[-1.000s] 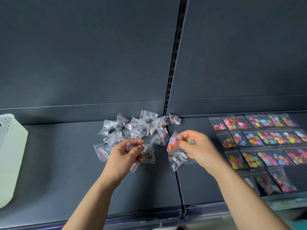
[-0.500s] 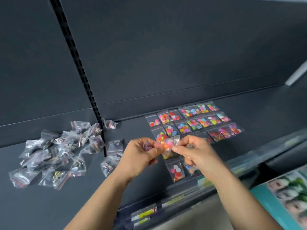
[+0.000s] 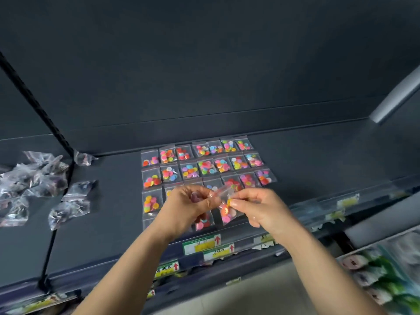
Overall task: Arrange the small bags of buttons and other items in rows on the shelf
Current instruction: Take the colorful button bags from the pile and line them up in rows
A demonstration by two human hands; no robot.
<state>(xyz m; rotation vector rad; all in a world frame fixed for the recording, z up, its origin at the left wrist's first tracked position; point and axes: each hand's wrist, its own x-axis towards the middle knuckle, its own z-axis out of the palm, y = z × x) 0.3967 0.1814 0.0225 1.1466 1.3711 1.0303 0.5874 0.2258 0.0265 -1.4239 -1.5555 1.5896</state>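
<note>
A small clear bag of coloured buttons [image 3: 226, 211] hangs between my two hands over the front of the dark shelf [image 3: 318, 160]. My right hand [image 3: 259, 209] pinches its upper right edge. My left hand [image 3: 189, 206] pinches its top left corner and also has a small dark-filled bag [image 3: 195, 197] tucked under its fingers. Behind and under my hands, several bags of coloured buttons [image 3: 200, 165] lie flat in rows. A loose pile of clear bags with darker items [image 3: 34, 178] lies at the left, and two more of them [image 3: 72, 202] sit nearer the middle.
A black slotted upright [image 3: 54, 130] divides the shelf sections at the left. Price labels [image 3: 205, 245] line the shelf's front rail. Packaged goods with green print [image 3: 391, 273] sit low at the right. A grey bar [image 3: 395, 96] slants at the upper right.
The view has swung right and closer to the button rows. Both hands carried the button bag from the pile toward the rows, and they now hold it over the front row.
</note>
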